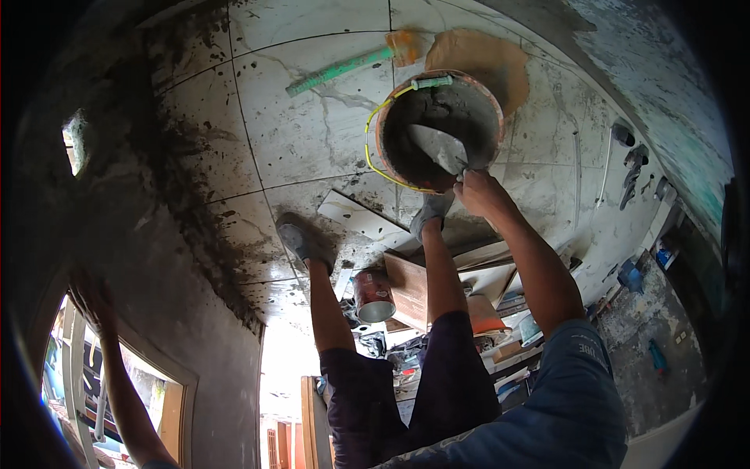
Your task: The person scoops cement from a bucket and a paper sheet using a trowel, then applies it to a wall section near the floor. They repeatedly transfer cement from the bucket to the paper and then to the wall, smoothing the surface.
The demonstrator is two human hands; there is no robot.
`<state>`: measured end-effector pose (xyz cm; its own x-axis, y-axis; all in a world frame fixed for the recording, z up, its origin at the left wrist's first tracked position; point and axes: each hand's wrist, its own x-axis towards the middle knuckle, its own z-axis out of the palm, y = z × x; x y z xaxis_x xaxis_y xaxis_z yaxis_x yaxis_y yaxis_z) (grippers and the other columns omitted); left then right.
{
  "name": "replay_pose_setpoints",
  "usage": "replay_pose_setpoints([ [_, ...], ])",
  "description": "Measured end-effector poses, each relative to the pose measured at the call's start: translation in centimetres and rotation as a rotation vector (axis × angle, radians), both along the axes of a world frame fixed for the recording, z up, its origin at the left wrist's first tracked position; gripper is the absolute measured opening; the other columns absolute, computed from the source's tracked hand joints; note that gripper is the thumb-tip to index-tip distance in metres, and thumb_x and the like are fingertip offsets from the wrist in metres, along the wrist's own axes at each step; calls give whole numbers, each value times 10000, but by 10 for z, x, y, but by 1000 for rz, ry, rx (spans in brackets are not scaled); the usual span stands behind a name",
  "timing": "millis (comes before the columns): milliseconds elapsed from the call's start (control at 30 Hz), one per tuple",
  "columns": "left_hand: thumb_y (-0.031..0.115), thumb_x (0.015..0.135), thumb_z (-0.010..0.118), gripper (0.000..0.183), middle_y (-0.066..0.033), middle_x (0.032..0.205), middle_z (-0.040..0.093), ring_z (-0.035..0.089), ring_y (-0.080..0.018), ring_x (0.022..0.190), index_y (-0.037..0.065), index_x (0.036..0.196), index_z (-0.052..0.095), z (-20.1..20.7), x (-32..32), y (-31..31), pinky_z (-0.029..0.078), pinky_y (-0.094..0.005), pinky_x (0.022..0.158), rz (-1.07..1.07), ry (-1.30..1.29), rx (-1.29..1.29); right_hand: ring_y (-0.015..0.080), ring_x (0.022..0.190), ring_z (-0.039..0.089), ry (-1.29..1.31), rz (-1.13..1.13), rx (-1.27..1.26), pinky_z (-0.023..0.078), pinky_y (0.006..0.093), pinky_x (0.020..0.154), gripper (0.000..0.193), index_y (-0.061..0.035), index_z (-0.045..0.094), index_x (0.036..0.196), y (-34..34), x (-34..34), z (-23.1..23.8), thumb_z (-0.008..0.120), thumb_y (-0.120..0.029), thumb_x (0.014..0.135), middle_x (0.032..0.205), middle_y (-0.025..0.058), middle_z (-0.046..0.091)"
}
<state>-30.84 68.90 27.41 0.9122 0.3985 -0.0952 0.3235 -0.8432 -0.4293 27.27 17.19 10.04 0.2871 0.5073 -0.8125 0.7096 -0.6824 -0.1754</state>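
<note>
My right hand [484,195] is closed around the handle of a trowel [439,147]. The trowel's pale, pointed blade dips inside a round bucket [380,148] that holds dark grey wet mortar [457,109]. A yellow wire handle with a pale green grip lies along the bucket's rim. Far to the left, my left hand [92,301] rests with fingers stretched out on the grey plastered wall [180,289], beside a window opening. Shadow dims those fingertips.
Mortar splashes dot the pale floor tiles [312,133]. Beyond lies a green straight tool [340,72] next to flattened brown cardboard [484,59]. Near my feet are a white tile strip [363,219], a red can [373,295] and boards [406,285]. Tools lie along the right wall.
</note>
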Motion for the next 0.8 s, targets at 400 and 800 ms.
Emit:
replay_pose_setpoints([
  [400,317,914,575,574,-190,1441,368,304,-361,1363,39,1389,410,-6,-10,3,208,-527,1121,3,44,35,183,619,588,347,49,170,470,341,612,183,-19,603,831,-35,11,-36,612,-202,828,676,75,607],
  [800,328,914,576,550,-190,1429,384,329,-362,1349,45,1365,440,-13,2,-3,242,-531,1112,-24,11,42,96,601,524,437,-613,126,443,284,569,337,24,635,950,-94,31,-43,718,-271,812,643,57,579],
])
